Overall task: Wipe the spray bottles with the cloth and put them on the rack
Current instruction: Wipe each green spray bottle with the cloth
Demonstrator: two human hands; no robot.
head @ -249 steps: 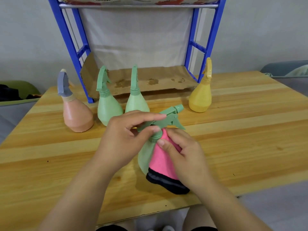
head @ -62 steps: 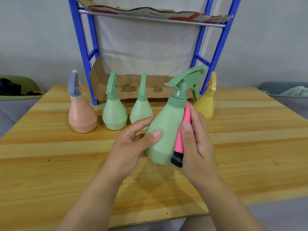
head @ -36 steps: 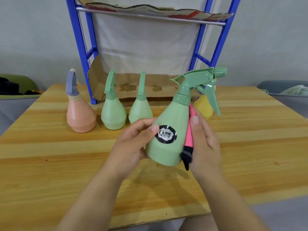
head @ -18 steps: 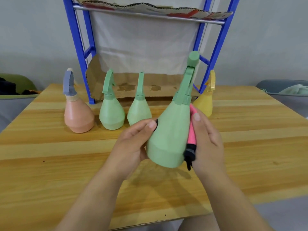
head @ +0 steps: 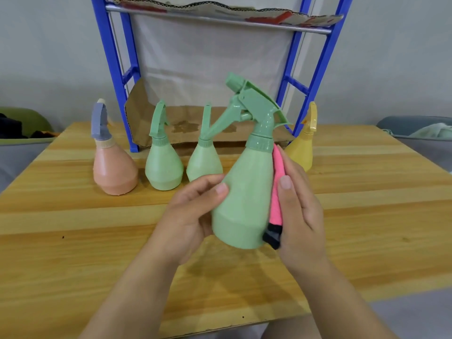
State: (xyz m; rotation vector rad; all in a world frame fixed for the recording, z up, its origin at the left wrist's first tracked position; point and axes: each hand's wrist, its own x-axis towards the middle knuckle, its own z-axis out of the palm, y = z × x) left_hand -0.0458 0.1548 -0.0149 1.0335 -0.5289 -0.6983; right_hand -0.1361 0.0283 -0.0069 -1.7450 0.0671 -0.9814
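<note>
the grip of our left hand (head: 193, 211) curls round the left side of a pale green plastic spray bottle (head: 244, 196), thumb on its front. the grip of our right hand (head: 300, 211) closes on a folded pink cloth with a black edge (head: 276, 192), thumb pressing it to the bottle's right side. we hold the bottle clear above the wooden tabletop (head: 73, 241), slightly tilted. four more bottles stand in a row behind: one peach bottle with a grey-blue trigger (head: 115, 172), two smaller green bottles (head: 163, 167) (head: 204, 162), one yellow bottle (head: 302, 150). five in all, three green. behind them stands one blue metal rack (head: 110, 69), brown cardboard (head: 186, 123) lining its lower shelf.
</note>
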